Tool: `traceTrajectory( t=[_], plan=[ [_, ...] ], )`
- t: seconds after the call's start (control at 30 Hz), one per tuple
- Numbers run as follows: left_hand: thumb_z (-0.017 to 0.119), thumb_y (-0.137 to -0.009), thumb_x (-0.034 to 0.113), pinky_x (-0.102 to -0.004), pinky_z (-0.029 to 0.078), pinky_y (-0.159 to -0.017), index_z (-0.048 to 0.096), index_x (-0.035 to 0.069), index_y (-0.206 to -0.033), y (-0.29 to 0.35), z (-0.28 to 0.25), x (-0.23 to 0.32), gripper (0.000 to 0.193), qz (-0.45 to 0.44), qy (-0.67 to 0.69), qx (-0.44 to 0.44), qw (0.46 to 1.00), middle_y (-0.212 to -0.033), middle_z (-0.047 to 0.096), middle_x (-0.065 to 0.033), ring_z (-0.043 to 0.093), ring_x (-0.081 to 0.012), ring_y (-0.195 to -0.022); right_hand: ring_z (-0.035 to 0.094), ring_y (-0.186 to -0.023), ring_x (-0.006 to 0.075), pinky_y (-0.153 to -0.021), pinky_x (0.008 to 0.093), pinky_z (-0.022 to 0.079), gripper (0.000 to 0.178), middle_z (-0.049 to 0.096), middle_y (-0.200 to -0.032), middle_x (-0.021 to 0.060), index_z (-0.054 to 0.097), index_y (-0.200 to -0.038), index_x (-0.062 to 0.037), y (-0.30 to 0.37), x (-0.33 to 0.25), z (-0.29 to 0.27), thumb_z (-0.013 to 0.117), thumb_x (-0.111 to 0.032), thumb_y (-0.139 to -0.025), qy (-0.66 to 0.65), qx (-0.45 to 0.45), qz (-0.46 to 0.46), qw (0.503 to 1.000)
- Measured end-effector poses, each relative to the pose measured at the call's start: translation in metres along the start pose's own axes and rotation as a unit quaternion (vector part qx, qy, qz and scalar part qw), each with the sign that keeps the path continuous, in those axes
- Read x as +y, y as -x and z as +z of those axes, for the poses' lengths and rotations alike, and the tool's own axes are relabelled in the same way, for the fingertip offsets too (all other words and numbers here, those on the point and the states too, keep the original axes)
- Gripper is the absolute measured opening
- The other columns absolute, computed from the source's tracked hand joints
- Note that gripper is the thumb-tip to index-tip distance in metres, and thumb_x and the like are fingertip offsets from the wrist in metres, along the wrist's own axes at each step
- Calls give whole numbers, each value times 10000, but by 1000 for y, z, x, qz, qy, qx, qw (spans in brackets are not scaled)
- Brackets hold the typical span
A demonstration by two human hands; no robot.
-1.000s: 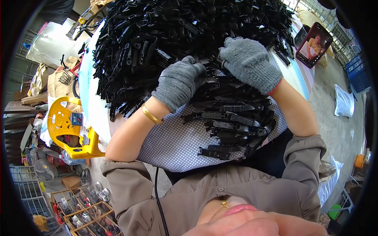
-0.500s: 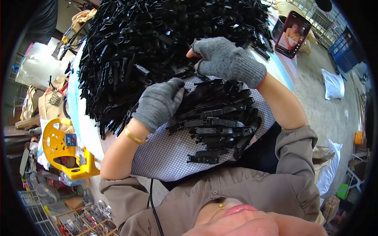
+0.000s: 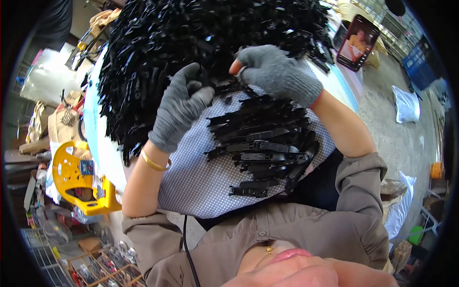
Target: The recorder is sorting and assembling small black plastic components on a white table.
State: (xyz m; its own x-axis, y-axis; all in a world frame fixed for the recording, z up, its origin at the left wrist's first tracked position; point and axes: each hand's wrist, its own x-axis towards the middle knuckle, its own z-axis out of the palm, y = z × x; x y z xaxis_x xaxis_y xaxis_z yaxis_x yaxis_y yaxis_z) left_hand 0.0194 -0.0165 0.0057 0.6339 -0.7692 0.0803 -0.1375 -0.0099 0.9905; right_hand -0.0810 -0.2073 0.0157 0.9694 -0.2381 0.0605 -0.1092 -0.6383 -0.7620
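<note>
1 head-worn fisheye looks steeply down, close over the table [image 3: 201,191], rim probably warped.

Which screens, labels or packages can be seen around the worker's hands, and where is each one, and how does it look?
Phone: upper right, beyond the right hand, propped tilted; dark rounded rectangle, lit screen showing a person in orange.
Label: on the yellow plastic stool, left of the left hand; small dark blue square.
White sacks: on the grey floor, far right; plain, soft.
Clear plastic bag: upper left; crumpled, whitish.
</note>
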Motion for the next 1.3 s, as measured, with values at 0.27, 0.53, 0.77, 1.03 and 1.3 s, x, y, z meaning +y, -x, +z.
traceTrajectory(
  t=[0.27, 0.53, 0.77, 1.03, 1.3],
  plan=[
    [600, -855, 202, -172, 439, -616, 594, 35, -1058, -3, -22, 14, 263, -39, 71, -38, 996, -834, 620, -2, 538, -56, -706, 572, -812, 132, -720, 256, 509, 120, 588, -852, 22, 637, -874, -73, -10, 17, 18, 671, -138, -779, 36, -18, -238, 970],
    [605, -866, 240, -184, 459, -613, 553, 33, -1069, 3, -23, 11, 294, -50, 57, -78, 994, -783, 600, -18, 567, -76, -701, 541, -956, 173, -810, 297, 472, 243, 582, -906, 15, 645, -861, -134, -7, -8, 32, 616, -363, -786, 414, -31, -272, 868],
    [611, -864, 232, -165, 454, -550, 573, 35, -1035, 4, -12, 13, 264, -46, 11, -32, 998, -706, 591, 1, 544, -46, -587, 629, -817, 220, -666, 360, 530, 203, 651, -806, 69, 685, -823, -78, -4, -17, 35, 583, -248, -784, 388, -82, -158, 904],
    [592, -873, 236, -151, 458, -553, 555, 20, -1094, 7, -8, 15, 311, -56, -45, -123, 990, -722, 553, 18, 533, -28, -613, 613, -821, 217, -740, 357, 515, 249, 637, -870, 72, 616, -1004, -61, -2, -2, 19, 614, -191, -791, 278, -83, -89, 953],
    [574, -882, 161, -192, 482, -617, 562, -3, -1093, 13, 7, 9, 267, -81, -72, -119, 987, -798, 585, -11, 552, -53, -671, 572, -775, 91, -679, 216, 491, 190, 608, -832, 14, 619, -1039, -50, -4, -4, 10, 554, -138, -884, -239, -34, 56, 969]
  ],
)
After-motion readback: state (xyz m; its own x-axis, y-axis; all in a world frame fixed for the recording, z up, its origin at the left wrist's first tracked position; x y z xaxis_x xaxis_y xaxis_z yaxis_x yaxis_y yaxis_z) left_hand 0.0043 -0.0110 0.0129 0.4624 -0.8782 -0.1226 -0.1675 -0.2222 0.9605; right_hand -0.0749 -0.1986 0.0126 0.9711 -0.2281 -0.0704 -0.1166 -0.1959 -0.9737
